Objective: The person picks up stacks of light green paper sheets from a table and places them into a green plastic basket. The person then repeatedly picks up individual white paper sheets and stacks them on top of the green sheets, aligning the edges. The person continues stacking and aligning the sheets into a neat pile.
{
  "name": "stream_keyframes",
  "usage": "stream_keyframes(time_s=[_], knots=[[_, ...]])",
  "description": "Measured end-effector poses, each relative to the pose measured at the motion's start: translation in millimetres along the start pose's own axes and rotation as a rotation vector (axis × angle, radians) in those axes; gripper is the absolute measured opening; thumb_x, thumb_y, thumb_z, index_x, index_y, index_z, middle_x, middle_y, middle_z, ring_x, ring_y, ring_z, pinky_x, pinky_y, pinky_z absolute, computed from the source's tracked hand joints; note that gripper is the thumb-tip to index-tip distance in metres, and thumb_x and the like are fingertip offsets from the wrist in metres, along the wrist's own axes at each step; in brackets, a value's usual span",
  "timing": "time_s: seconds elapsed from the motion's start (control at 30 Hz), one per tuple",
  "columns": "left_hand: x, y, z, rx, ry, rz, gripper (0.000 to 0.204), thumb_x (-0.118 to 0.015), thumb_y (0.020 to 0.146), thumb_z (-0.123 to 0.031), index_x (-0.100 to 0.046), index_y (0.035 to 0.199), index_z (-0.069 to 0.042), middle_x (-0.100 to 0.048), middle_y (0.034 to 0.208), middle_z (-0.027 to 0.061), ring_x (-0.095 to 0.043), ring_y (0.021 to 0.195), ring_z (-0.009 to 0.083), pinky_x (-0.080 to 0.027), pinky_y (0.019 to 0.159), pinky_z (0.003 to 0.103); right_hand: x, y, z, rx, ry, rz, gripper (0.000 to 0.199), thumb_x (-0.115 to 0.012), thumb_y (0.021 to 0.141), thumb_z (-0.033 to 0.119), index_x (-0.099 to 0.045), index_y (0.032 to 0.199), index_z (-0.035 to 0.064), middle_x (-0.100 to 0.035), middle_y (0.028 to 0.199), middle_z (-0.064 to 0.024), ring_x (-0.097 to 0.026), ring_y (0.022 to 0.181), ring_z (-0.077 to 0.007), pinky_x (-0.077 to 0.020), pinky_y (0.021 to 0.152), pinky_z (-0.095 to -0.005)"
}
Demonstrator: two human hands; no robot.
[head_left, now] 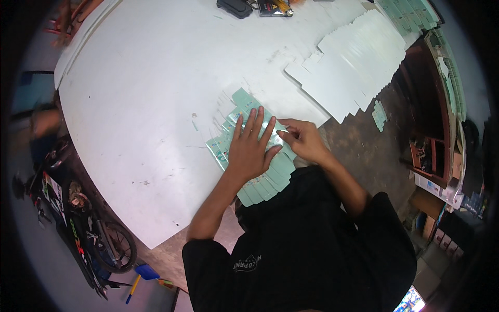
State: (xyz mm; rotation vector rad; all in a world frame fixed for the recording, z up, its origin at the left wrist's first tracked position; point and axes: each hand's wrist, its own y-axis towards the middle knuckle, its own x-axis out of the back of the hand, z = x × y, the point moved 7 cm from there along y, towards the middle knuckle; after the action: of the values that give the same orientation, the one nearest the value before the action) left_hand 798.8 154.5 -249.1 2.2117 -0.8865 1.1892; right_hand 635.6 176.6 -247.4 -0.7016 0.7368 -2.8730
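Several pale green printed card blanks (278,179) lie overlapped in a fan at the near edge of the white table. My left hand (249,151) rests flat on top of them, fingers spread and pointing away from me. At the right side of the fan, my right hand (307,141) has thumb and forefinger closed on the edge of a green card blank. Its other fingers are curled and partly hidden. The lower ends of the blanks reach over the table edge towards my black shirt.
White die-cut sheets (358,62) spread over the table's right side, beyond its edge. A black case (236,7) sits at the far edge. A green piece (380,115) is on the right, over the floor. A motorbike (78,223) stands left, a wooden cabinet (439,109) right.
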Motion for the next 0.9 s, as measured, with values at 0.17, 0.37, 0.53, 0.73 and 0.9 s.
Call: stream_keyframes(time_s=[0.17,0.37,0.53,0.73,0.9], knots=[[10,17,-10,0.025,0.147,0.163,0.072,-0.061,0.100,-0.049,-0.048,0.155,-0.004,-0.032,0.167,0.0264,-0.026,0.157,0.0449,-0.017,0.127,0.063,88,-28,-3,0.446,-0.644,-0.761,0.049,-0.071,0.097,0.017,-0.060,0.144,0.0071,-0.070,0.124,-0.0251,-0.073,0.095,-0.0413,-0.0578,0.084,-0.0444],[5,25,0,-0.051,0.113,0.020,0.067,-0.061,0.102,-0.044,-0.050,0.154,-0.003,-0.046,0.159,0.0270,-0.037,0.152,0.0450,-0.025,0.125,0.058,60,-8,-3,0.312,-0.142,-0.411,0.047,-0.068,0.099,0.016,-0.059,0.143,0.0049,-0.062,0.132,-0.0337,-0.066,0.116,-0.0486,-0.0545,0.089,-0.0524],[-2,12,3,-0.020,0.024,-0.015,0.062,-0.058,0.104,-0.035,-0.047,0.156,-0.004,-0.045,0.160,0.0268,-0.038,0.151,0.0449,-0.025,0.124,0.060,31,-2,31,0.622,-0.814,-0.622,0.036,-0.064,0.102,0.016,-0.061,0.133,-0.0023,-0.068,0.100,-0.0270,-0.069,0.081,-0.0399,-0.0537,0.072,-0.0486],[2,7,-8,-0.082,0.211,0.024,0.068,-0.064,0.093,-0.023,-0.047,0.156,-0.005,-0.029,0.171,0.0214,-0.021,0.159,0.0450,-0.012,0.123,0.072,16,6,22,0.211,-0.023,-0.236,0.032,-0.064,0.100,0.017,-0.063,0.124,-0.0050,-0.069,0.088,-0.0311,-0.069,0.083,-0.0497,-0.0539,0.074,-0.0529],[5,8,-10,-0.197,0.099,0.153,0.097,-0.075,0.084,-0.055,-0.041,0.160,-0.005,-0.028,0.171,0.0211,-0.018,0.159,0.0462,-0.008,0.125,0.071,52,-12,35,0.468,-0.658,-0.559,0.034,-0.068,0.099,0.016,-0.066,0.130,0.0016,-0.072,0.103,-0.0289,-0.072,0.088,-0.0443,-0.0572,0.077,-0.0495]])
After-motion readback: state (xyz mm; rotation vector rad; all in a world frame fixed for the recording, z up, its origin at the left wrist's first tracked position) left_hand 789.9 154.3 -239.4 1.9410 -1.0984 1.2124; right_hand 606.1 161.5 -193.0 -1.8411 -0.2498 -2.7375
